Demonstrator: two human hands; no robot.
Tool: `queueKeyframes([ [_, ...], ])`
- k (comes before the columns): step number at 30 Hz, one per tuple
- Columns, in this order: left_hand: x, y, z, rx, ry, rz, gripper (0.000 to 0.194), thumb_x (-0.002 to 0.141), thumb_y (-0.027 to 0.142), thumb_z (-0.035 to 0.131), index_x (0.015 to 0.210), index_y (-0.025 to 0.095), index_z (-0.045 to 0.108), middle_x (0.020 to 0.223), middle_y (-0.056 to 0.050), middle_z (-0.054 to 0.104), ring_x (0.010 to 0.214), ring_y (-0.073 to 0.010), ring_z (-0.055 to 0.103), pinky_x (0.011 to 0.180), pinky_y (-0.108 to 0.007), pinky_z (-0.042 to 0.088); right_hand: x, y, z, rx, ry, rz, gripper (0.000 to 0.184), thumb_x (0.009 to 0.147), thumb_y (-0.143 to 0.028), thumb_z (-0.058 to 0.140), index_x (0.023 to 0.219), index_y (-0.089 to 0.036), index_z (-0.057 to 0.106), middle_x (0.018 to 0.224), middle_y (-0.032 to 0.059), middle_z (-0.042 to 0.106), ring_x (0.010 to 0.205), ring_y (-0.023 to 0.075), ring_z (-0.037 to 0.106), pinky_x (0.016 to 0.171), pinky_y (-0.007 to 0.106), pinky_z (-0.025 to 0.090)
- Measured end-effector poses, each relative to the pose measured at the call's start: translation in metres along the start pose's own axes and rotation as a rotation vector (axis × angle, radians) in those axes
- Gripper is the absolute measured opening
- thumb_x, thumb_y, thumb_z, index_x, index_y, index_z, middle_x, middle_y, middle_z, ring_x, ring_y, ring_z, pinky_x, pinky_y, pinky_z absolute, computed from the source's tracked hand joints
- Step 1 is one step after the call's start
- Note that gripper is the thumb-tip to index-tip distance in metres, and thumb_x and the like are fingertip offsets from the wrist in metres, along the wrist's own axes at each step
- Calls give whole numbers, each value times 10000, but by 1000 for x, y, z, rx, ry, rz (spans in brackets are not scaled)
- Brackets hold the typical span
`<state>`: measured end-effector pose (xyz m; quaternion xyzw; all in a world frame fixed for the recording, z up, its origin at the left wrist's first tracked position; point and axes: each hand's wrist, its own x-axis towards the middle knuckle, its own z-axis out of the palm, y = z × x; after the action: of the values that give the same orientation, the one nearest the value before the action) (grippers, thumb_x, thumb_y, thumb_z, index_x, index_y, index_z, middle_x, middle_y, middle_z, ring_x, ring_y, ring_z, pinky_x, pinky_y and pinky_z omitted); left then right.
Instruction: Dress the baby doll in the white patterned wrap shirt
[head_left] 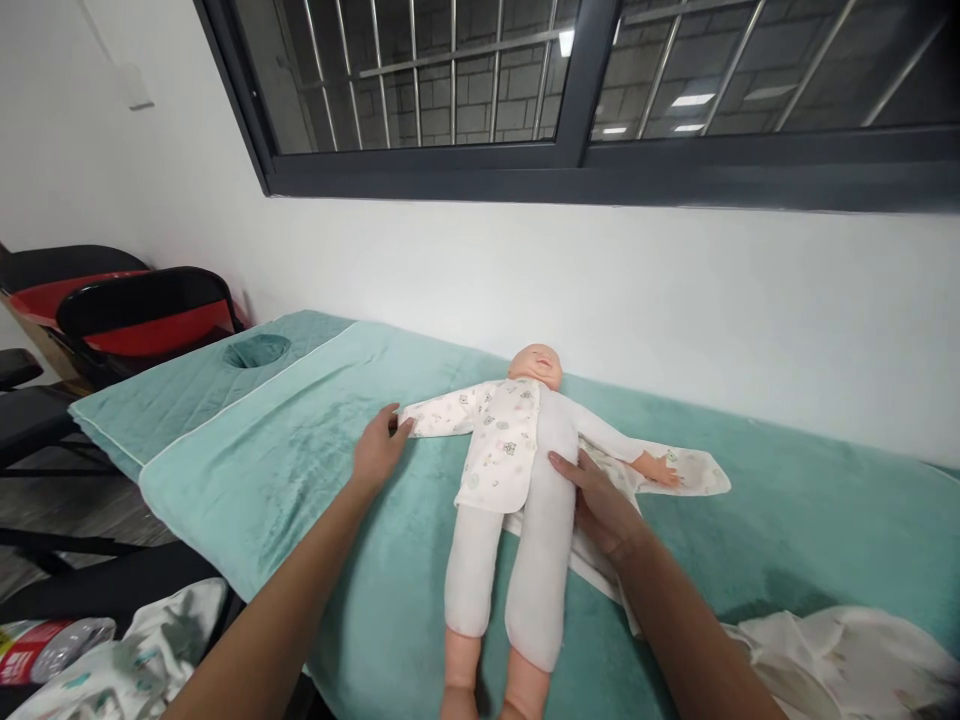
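Baby doll: one (541,530), on its back on the teal massage bed (810,530), head towards the wall, white cloth body, bare feet towards the person.
Printed baby shirt: one (499,450), half on; one front panel covers the chest, the other half lies spread under the doll's free arm.
Sleeves: two; one (442,413) covers an arm, the other (705,473) lies flat, the doll's bare hand resting on it.
Left hand: fingers curled at the filled sleeve's cuff (406,420), which thumb and forefinger appear to pinch (379,450).
Right hand: partly open against the doll's side (602,510), thumb on the white cloth; the other fingers are largely hidden, so I cannot tell whether they hold shirt fabric.
Handling: probably best to keep the cuff pinch light, steady the hip, and ease cloth along the arm rather than tug.
Loose cloths: two, one lower left (161,640), one lower right (855,655).
Bottle: one (71,645), lower left, partly cut off.
Black-and-red chairs: at least two (150,312).
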<state>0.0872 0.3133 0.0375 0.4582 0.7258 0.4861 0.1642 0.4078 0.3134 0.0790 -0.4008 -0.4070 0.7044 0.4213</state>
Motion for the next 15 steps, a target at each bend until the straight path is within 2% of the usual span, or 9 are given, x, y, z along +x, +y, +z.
queueKeyframes([
  [3, 6, -4, 7, 42, -21, 45, 394, 794, 396, 605, 1151, 230, 623, 1074, -88, 689, 1008, -273, 618, 918, -391, 422, 1, 1, 1, 24, -8, 8, 539, 808, -362, 711, 1302, -282, 511, 1312, 56, 617, 1146, 272, 617, 923, 400, 562],
  [9, 18, -7, 11, -34, -69, 119, 373, 804, 306, 554, 1159, 202, 600, 1114, -65, 688, 1025, -228, 620, 951, -371, 452, 3, 6, 3, 46, -27, 9, 530, 809, -360, 712, 1300, -308, 521, 1306, 34, 622, 1140, 260, 618, 915, 388, 561],
  [15, 32, -12, 18, -101, -49, 159, 514, 815, 246, 505, 1326, 194, 483, 1187, -88, 664, 1045, -217, 630, 921, -372, 499, 4, 7, 3, 3, -42, -8, 504, 805, -380, 709, 1275, -304, 544, 1280, 45, 636, 1114, 261, 628, 932, 408, 542],
])
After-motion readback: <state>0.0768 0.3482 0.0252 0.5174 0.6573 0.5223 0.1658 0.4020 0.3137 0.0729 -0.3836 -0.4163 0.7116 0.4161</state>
